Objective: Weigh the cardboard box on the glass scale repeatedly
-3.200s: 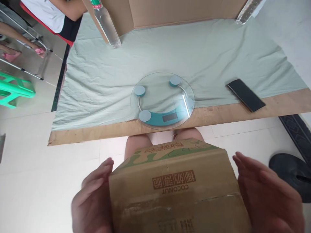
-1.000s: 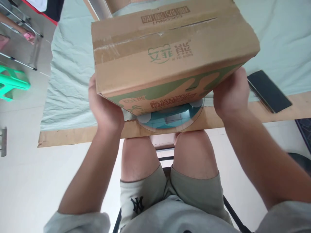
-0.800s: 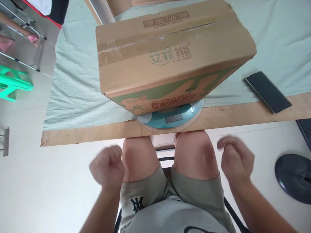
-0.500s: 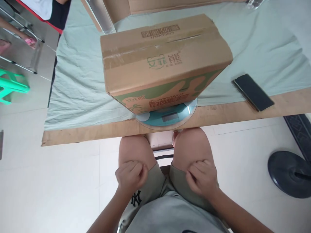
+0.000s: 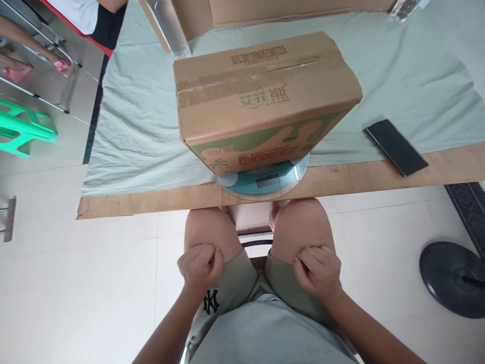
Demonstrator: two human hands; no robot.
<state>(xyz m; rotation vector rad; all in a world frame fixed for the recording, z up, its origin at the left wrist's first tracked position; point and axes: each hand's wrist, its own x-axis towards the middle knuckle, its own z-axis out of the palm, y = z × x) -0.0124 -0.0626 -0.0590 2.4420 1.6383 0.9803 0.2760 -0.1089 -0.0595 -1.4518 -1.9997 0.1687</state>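
My left hand (image 5: pixel 200 267) is closed in a loose fist on my left thigh, at the hem of the shorts. On the other thigh rests my right hand (image 5: pixel 319 269), curled the same way; I see nothing held in either. In front of my knees, a closed brown cardboard carton (image 5: pixel 269 93) with green and red print stands on a round glass scale (image 5: pixel 268 191) at the table's near edge. The scale has a blue-green middle and a small dark display. Both hands are apart from the carton and the scale.
A black phone (image 5: pixel 396 147) lies right of the carton on the pale green cloth (image 5: pixel 140 126). Behind stand an open cardboard piece (image 5: pixel 303 11) and clear plastic containers. Another person's feet (image 5: pixel 62 65) and a green stool (image 5: pixel 28 126) are at left; a round black base (image 5: pixel 450 277) is at right.
The whole view has shifted and turned slightly, so the carton and table edge sit a little differently in it. Both hands stay closed on the thighs.
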